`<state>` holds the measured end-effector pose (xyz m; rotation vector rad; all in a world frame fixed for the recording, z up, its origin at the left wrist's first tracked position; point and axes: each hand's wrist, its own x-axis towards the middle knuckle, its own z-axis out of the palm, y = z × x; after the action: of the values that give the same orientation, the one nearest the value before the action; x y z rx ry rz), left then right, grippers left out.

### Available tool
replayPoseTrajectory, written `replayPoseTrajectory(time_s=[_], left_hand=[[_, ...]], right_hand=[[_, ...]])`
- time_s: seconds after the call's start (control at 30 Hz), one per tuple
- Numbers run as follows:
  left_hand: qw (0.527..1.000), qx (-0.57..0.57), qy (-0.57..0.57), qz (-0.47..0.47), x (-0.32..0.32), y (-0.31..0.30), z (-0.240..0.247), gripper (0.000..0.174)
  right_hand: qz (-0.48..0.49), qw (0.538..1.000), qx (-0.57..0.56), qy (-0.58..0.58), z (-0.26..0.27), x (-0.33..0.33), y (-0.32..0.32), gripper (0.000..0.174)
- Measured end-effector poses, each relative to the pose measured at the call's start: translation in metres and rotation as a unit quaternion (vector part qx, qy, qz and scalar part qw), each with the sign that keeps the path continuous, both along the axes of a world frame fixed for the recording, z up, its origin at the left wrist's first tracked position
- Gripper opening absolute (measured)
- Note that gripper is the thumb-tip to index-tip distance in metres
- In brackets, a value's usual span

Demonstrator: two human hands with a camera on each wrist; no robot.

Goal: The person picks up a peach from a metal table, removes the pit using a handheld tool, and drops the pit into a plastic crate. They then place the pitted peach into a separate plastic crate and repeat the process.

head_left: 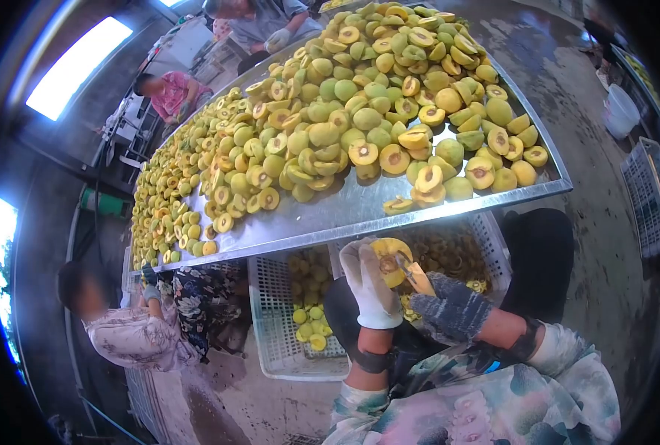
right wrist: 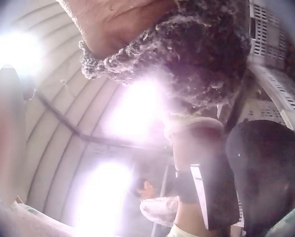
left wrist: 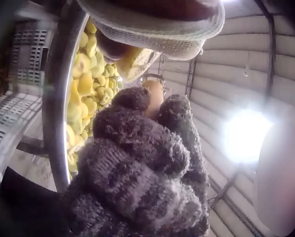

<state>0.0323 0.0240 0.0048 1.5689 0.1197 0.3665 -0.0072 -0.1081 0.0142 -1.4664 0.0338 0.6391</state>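
Note:
My left hand, in a white glove, holds a yellow peach half above a crate between my knees. The cut face with its brown centre shows beside the fingers. My right hand, in a grey knitted glove, grips the wooden handle of a pitting tool. Its metal end meets the fruit's cut face. In the left wrist view, the curled grey fingers wrap the handle, and a curved metal loop sits close to the peach half. The right wrist view shows the grey glove's cuff, with the tool hidden.
A metal table heaped with halved peaches stands right in front. Below it, a white crate holds peach halves, and another holds brownish scraps. People sit along the table's left side. A white bucket stands far right.

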Motion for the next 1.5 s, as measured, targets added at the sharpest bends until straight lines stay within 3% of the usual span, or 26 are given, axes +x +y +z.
replayPoseTrajectory(time_s=[0.1, 0.13, 0.17, 0.2, 0.23, 0.27, 0.33, 0.4, 0.47, 0.5, 0.63, 0.7, 0.73, 0.8, 0.83, 0.9, 0.93, 1.0, 1.03, 1.1, 1.13, 1.2, 1.23, 1.33, 1.4, 1.5], left_hand=[[1.0, 0.02, -0.006, 0.022, -0.005, -0.006, -0.011, 0.026], [0.999, 0.025, -0.021, 0.04, -0.007, -0.009, -0.015, 0.028], [0.997, 0.03, -0.034, 0.058, -0.009, -0.011, -0.018, 0.03], [0.997, 0.029, -0.034, 0.057, -0.011, -0.014, -0.016, 0.03], [0.997, -0.027, -0.055, 0.043, -0.014, -0.017, -0.011, 0.032], [0.993, -0.083, -0.078, 0.028, -0.015, -0.019, -0.009, 0.034], [0.994, -0.051, -0.096, 0.029, -0.015, -0.013, -0.01, 0.039], [0.989, -0.051, -0.038, -0.136, -0.015, 0.001, -0.001, 0.043], [0.93, -0.21, 0.036, -0.299, -0.006, 0.013, 0.02, 0.049], [0.94, -0.173, 0.033, -0.291, -0.004, 0.012, 0.023, 0.049], [0.994, 0.008, -0.055, -0.091, -0.01, -0.01, 0.026, 0.05], [0.993, 0.008, -0.048, -0.104, -0.012, -0.01, 0.029, 0.048], [0.992, 0.007, -0.045, -0.114, -0.014, -0.009, 0.029, 0.047], [0.989, -0.048, 0.018, -0.141, -0.014, 0.0, 0.024, 0.035], [0.985, -0.037, 0.055, -0.157, -0.013, 0.001, 0.027, 0.032], [0.981, -0.026, 0.091, -0.17, -0.008, 0.003, 0.031, 0.029], [0.969, -0.086, 0.101, -0.209, -0.005, 0.004, 0.03, 0.028], [0.952, -0.146, 0.112, -0.245, -0.002, 0.004, 0.025, 0.028], [0.959, -0.15, 0.116, -0.208, -0.001, -0.001, 0.019, 0.028], [0.976, -0.124, 0.1, -0.151, -0.001, -0.009, 0.005, 0.029], [0.975, -0.123, 0.104, -0.151, 0.001, -0.004, -0.001, 0.029], [0.952, 0.02, 0.137, -0.274, 0.007, 0.004, -0.008, 0.034], [0.95, 0.029, 0.127, -0.284, 0.006, 0.004, -0.006, 0.035], [0.986, -0.012, 0.01, -0.167, -0.003, -0.011, -0.005, 0.038], [0.993, -0.028, -0.001, -0.118, -0.002, -0.015, -0.004, 0.045], [0.967, -0.062, 0.08, -0.232, 0.002, -0.011, 0.004, 0.055]], right_hand=[[-0.016, 0.999, -0.012, -0.034, -0.019, -0.007, 0.005, 0.022], [-0.003, 0.93, -0.145, -0.336, -0.031, -0.008, 0.005, 0.022], [0.012, 0.756, -0.263, -0.599, -0.038, -0.01, 0.004, 0.023], [0.012, 0.756, -0.264, -0.599, -0.036, -0.013, 0.004, 0.023], [0.016, 0.893, -0.162, -0.421, -0.032, -0.017, 0.002, 0.024], [0.019, 0.975, -0.049, -0.218, -0.027, -0.019, 0.001, 0.025], [0.06, 0.986, -0.046, -0.147, -0.006, -0.012, -0.01, 0.026], [0.101, 0.991, -0.042, -0.075, 0.01, -0.007, -0.019, 0.028], [0.129, 0.992, 0.003, 0.01, 0.016, -0.006, -0.023, 0.03], [0.127, 0.983, -0.016, -0.13, 0.012, -0.012, -0.021, 0.032], [0.053, 0.997, 0.007, -0.051, 0.012, -0.018, -0.008, 0.033], [0.089, 0.97, -0.035, -0.223, 0.005, -0.016, -0.008, 0.033], [0.087, 0.971, -0.035, -0.22, 0.009, -0.015, -0.011, 0.033], [0.135, 0.99, 0.001, -0.026, 0.022, -0.01, -0.02, 0.031], [0.136, 0.99, 0.001, -0.025, 0.021, -0.008, -0.022, 0.031], [0.144, 0.955, 0.182, 0.182, 0.013, -0.005, -0.032, 0.027], [0.145, 0.955, 0.184, 0.183, 0.004, -0.005, -0.034, 0.027], [0.109, 0.821, 0.428, 0.362, -0.022, -0.008, -0.034, 0.024], [0.11, 0.82, 0.428, 0.364, -0.035, -0.007, -0.032, 0.024], [0.041, 0.73, 0.483, 0.482, -0.064, -0.006, -0.027, 0.026], [0.04, 0.727, 0.484, 0.485, -0.089, -0.005, -0.022, 0.026], [-0.127, 0.375, 0.551, 0.734, -0.116, -0.001, -0.015, 0.029], [-0.129, 0.374, 0.552, 0.734, -0.11, -0.002, -0.019, 0.029], [0.108, 0.715, 0.512, 0.464, -0.054, -0.007, -0.039, 0.029], [0.082, 0.75, 0.47, 0.458, -0.025, -0.01, -0.041, 0.026], [0.07, 0.797, 0.43, 0.419, -0.02, -0.005, -0.043, 0.022]])
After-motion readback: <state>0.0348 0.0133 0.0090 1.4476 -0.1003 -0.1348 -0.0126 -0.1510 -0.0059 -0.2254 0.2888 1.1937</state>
